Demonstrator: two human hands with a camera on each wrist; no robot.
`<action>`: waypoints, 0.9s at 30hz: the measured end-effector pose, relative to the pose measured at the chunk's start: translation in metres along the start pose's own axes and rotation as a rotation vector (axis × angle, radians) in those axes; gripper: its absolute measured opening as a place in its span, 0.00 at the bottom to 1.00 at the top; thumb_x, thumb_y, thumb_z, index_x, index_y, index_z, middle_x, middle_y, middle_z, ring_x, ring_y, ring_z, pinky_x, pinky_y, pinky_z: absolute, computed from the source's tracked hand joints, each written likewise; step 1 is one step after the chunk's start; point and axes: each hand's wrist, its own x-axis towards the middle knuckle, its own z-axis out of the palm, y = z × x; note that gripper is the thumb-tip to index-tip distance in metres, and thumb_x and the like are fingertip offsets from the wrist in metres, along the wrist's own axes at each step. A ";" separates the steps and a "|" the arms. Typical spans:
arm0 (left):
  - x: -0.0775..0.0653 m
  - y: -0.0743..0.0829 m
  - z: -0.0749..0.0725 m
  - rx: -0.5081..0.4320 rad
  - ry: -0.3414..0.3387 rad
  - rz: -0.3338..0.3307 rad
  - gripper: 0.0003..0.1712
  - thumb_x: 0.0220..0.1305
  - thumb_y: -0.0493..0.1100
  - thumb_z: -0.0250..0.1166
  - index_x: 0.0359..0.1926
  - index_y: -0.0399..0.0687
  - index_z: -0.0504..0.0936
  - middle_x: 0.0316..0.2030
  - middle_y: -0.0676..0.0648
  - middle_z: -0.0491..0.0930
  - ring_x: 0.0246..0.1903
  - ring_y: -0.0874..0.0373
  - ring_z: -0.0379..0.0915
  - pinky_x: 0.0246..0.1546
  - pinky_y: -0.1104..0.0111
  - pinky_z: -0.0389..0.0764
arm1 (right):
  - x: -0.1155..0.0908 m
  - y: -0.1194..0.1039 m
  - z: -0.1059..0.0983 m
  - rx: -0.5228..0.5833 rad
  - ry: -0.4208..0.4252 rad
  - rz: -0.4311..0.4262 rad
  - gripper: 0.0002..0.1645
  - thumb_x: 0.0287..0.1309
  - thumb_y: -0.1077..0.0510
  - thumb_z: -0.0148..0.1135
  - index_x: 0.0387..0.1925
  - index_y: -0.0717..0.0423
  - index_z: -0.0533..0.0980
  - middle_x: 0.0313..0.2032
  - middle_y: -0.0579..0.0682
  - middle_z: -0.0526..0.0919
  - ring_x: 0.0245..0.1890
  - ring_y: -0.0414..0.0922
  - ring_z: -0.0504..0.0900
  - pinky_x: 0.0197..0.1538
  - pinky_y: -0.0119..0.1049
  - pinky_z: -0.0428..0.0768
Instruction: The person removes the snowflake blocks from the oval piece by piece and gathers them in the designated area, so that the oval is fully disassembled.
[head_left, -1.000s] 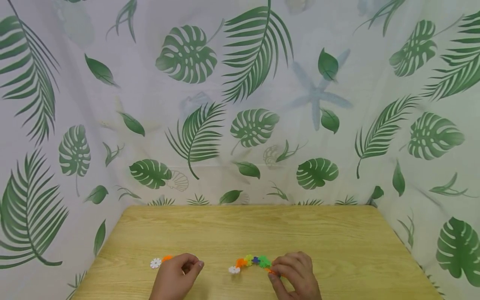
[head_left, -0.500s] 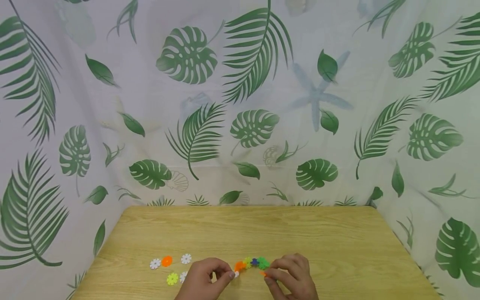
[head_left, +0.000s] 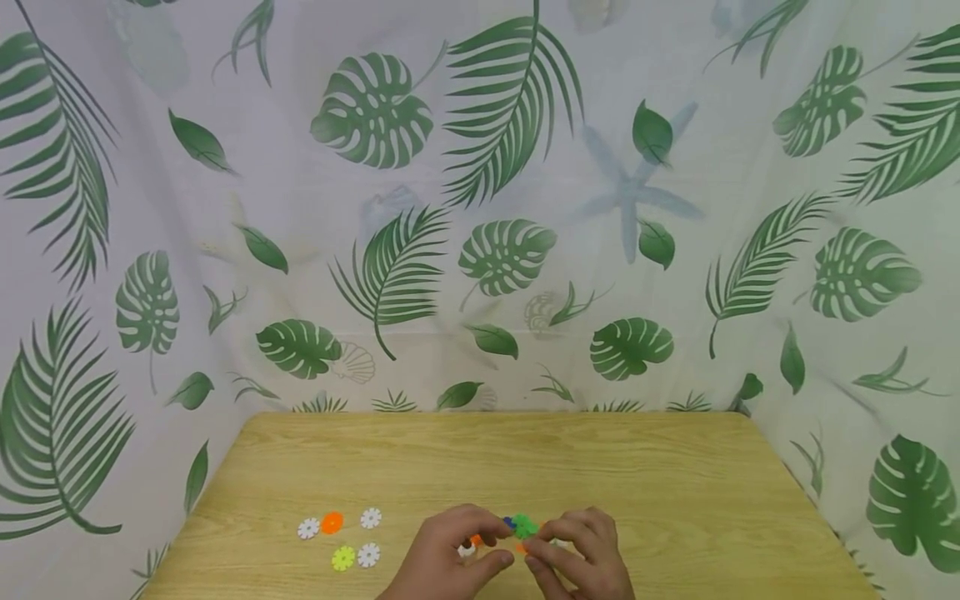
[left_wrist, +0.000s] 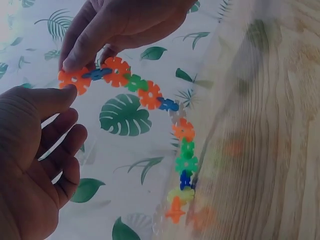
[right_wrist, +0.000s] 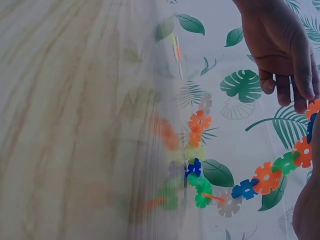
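Note:
A chain of interlocking plastic snowflake discs [left_wrist: 150,95], in orange, blue, green, yellow and clear or white, curves down toward the table in the left wrist view. My right hand [head_left: 581,554] pinches an orange disc [left_wrist: 75,81] at its upper end. Close by is my left hand [head_left: 457,550], its thumb and forefinger apart in the head view. In the left wrist view the left thumb tip overlaps that orange disc; whether it touches cannot be told. A green disc [head_left: 523,525] shows between the hands, which hide most of the chain in the head view.
Loose discs lie on the wooden table [head_left: 637,467] to the left: white [head_left: 308,528], orange [head_left: 332,522] and yellow [head_left: 342,557] ones among them. A leaf-printed curtain [head_left: 480,208] encloses the table's back and sides.
My left hand has moved right, from over the loose discs to beside the chain, uncovering those discs. My right hand keeps its pinch and has shifted slightly left.

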 end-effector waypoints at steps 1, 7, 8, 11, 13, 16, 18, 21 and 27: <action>0.001 0.001 0.001 -0.004 0.001 0.021 0.11 0.69 0.48 0.71 0.50 0.58 0.86 0.45 0.57 0.86 0.41 0.62 0.81 0.41 0.68 0.83 | -0.001 0.001 0.000 0.001 0.002 -0.006 0.13 0.72 0.53 0.65 0.34 0.56 0.88 0.35 0.49 0.84 0.34 0.45 0.72 0.49 0.35 0.62; 0.003 0.003 0.007 -0.010 0.011 0.067 0.07 0.70 0.46 0.71 0.47 0.58 0.88 0.42 0.59 0.86 0.39 0.64 0.81 0.38 0.69 0.83 | -0.006 0.002 0.001 0.008 -0.007 -0.017 0.11 0.71 0.53 0.67 0.36 0.54 0.90 0.35 0.49 0.84 0.34 0.46 0.73 0.48 0.37 0.63; 0.003 0.003 0.008 -0.010 0.011 0.059 0.07 0.70 0.46 0.71 0.47 0.58 0.89 0.41 0.59 0.85 0.39 0.65 0.81 0.38 0.70 0.82 | -0.007 0.002 0.001 0.008 -0.009 -0.016 0.11 0.71 0.53 0.67 0.37 0.53 0.90 0.35 0.49 0.84 0.35 0.46 0.73 0.48 0.38 0.63; 0.002 0.003 0.010 0.011 0.016 0.051 0.06 0.70 0.47 0.70 0.46 0.58 0.90 0.40 0.59 0.86 0.38 0.68 0.81 0.37 0.71 0.82 | -0.012 0.004 0.002 0.001 -0.013 -0.014 0.11 0.71 0.52 0.67 0.38 0.53 0.90 0.35 0.49 0.84 0.35 0.46 0.73 0.48 0.39 0.63; 0.002 0.003 0.010 0.023 0.026 0.054 0.06 0.70 0.46 0.71 0.45 0.57 0.90 0.39 0.59 0.86 0.37 0.69 0.80 0.36 0.70 0.82 | -0.016 0.005 0.003 -0.010 -0.018 0.001 0.12 0.71 0.50 0.67 0.39 0.53 0.89 0.36 0.48 0.84 0.35 0.45 0.73 0.50 0.38 0.63; 0.002 0.004 0.011 0.043 0.044 0.060 0.04 0.69 0.46 0.71 0.44 0.56 0.90 0.38 0.58 0.87 0.37 0.70 0.80 0.35 0.69 0.83 | -0.025 0.007 0.005 -0.035 -0.028 0.035 0.15 0.69 0.46 0.68 0.40 0.54 0.88 0.36 0.48 0.85 0.36 0.45 0.74 0.51 0.36 0.61; 0.002 0.006 0.011 0.041 0.052 0.049 0.04 0.69 0.46 0.72 0.42 0.56 0.90 0.37 0.58 0.87 0.36 0.70 0.80 0.34 0.67 0.84 | -0.032 0.008 0.006 -0.057 -0.044 0.076 0.19 0.66 0.41 0.70 0.41 0.53 0.88 0.37 0.46 0.85 0.37 0.45 0.75 0.53 0.35 0.61; 0.002 0.007 0.010 0.039 0.067 0.036 0.04 0.68 0.47 0.72 0.41 0.56 0.90 0.37 0.58 0.87 0.36 0.69 0.81 0.36 0.66 0.84 | -0.041 0.011 0.007 -0.094 -0.055 0.113 0.23 0.63 0.37 0.72 0.42 0.52 0.87 0.38 0.46 0.87 0.38 0.45 0.78 0.54 0.35 0.61; 0.000 0.009 0.009 0.015 0.084 -0.005 0.04 0.68 0.49 0.72 0.41 0.58 0.89 0.36 0.59 0.87 0.35 0.69 0.81 0.37 0.69 0.83 | -0.046 0.015 0.006 -0.130 -0.048 0.125 0.26 0.60 0.36 0.73 0.44 0.54 0.88 0.38 0.46 0.88 0.38 0.46 0.79 0.56 0.35 0.62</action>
